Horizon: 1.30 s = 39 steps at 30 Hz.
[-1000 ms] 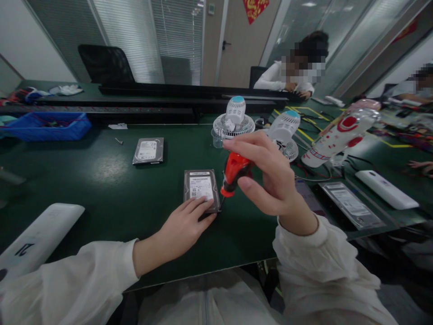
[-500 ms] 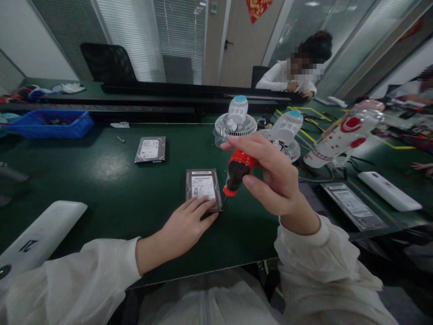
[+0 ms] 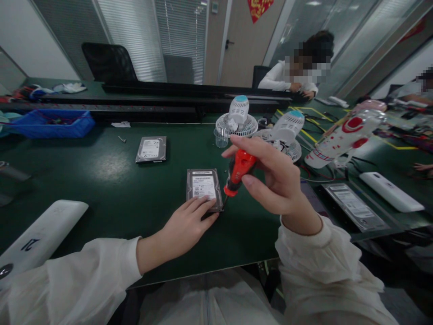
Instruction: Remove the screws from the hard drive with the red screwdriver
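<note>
A hard drive lies label up on the green table before me. My left hand rests on its near end, fingers stretched out flat across the label, the thumb along the near right corner. In my right hand is a red and black screwdriver, its handle held between thumb and fingers. The screwdriver tilts down to the left, and its thin shaft meets the drive's near right corner. What the tip touches is too small to make out. A tiny dark piece lies just right of the drive's far corner.
A second hard drive lies farther back left, with a blue bin beyond it. White fans and a clear cup stand behind my right hand. To the right are another drive and a white device. A person sits opposite.
The screwdriver's handle has turned in my right hand, so more red now faces me. My left hand and the hard drive stay in place.
</note>
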Each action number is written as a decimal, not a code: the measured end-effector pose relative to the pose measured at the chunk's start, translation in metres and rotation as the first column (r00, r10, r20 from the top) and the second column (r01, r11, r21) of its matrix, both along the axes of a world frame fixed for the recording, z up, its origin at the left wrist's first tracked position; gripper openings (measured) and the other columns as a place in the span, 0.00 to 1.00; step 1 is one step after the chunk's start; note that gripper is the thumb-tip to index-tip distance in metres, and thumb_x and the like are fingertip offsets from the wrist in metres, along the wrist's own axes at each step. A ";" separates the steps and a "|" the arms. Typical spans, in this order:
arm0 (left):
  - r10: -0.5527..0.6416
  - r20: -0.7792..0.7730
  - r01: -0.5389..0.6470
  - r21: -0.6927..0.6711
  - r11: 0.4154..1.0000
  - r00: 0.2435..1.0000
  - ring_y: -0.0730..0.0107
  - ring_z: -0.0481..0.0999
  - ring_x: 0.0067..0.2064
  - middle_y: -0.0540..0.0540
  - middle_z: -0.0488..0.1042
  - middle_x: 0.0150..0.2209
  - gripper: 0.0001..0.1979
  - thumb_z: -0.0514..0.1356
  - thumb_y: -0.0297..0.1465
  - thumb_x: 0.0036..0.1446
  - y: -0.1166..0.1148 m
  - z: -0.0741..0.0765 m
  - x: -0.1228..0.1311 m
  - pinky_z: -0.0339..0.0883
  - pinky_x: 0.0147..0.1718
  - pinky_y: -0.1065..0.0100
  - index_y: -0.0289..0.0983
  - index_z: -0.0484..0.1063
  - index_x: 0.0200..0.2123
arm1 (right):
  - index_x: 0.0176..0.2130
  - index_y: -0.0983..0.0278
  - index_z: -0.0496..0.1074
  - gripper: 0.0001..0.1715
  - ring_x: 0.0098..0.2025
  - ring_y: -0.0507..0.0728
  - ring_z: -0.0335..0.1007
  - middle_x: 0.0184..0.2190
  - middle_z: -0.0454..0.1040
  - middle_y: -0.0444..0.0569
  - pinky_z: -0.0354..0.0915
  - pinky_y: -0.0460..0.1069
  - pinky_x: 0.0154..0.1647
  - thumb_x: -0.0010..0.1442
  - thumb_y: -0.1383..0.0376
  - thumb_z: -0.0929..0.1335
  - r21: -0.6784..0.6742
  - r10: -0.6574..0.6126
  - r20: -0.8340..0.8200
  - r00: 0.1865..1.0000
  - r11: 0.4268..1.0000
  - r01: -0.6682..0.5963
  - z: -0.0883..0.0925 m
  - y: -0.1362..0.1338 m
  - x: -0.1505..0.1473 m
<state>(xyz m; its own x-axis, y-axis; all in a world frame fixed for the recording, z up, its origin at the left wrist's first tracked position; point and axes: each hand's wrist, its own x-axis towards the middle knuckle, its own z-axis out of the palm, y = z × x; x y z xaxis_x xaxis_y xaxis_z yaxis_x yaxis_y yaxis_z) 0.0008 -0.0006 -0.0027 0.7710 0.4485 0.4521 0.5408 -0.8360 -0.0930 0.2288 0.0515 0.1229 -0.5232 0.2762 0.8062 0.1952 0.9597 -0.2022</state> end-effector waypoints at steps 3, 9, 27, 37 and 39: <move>-0.005 0.004 0.005 -0.001 1.000 1.000 0.44 0.77 0.61 0.33 0.78 0.58 0.16 0.61 0.23 0.66 0.000 0.000 0.000 0.77 0.56 0.46 0.35 0.79 0.55 | 0.64 0.61 0.70 0.31 0.38 0.56 0.70 0.41 0.77 0.48 0.72 0.53 0.38 0.63 0.60 0.72 0.089 -0.040 -0.037 0.999 0.995 0.043 -0.002 0.003 -0.001; -0.002 0.008 0.002 0.006 1.000 1.000 0.46 0.78 0.60 0.34 0.77 0.59 0.16 0.61 0.23 0.66 0.000 0.000 0.000 0.77 0.55 0.47 0.36 0.79 0.55 | 0.67 0.60 0.66 0.31 0.50 0.61 0.73 0.52 0.76 0.52 0.73 0.59 0.51 0.69 0.54 0.65 0.014 -0.049 0.032 0.998 0.999 0.049 0.000 -0.002 0.001; 0.002 0.002 -0.002 -0.002 1.000 1.000 0.45 0.77 0.61 0.34 0.77 0.59 0.16 0.61 0.23 0.66 0.000 0.001 0.000 0.77 0.56 0.47 0.36 0.79 0.55 | 0.67 0.57 0.66 0.33 0.43 0.58 0.71 0.48 0.77 0.48 0.72 0.57 0.47 0.64 0.64 0.71 -0.036 -0.089 0.009 0.996 0.995 0.089 0.001 -0.007 0.001; -0.003 0.008 0.003 -0.003 1.000 1.000 0.45 0.77 0.61 0.33 0.77 0.59 0.16 0.61 0.23 0.66 0.000 -0.002 -0.001 0.77 0.56 0.47 0.35 0.79 0.55 | 0.69 0.55 0.62 0.30 0.48 0.59 0.74 0.53 0.76 0.49 0.73 0.58 0.50 0.70 0.59 0.65 -0.076 -0.123 0.073 0.990 0.989 0.128 0.002 -0.010 0.002; -0.004 0.017 0.004 0.002 1.000 1.000 0.45 0.77 0.61 0.33 0.77 0.58 0.16 0.61 0.23 0.66 0.000 -0.002 0.000 0.77 0.56 0.47 0.35 0.79 0.55 | 0.66 0.55 0.65 0.31 0.42 0.57 0.72 0.49 0.77 0.47 0.73 0.56 0.46 0.66 0.61 0.71 -0.007 -0.148 0.037 0.988 0.989 0.148 0.001 -0.009 0.001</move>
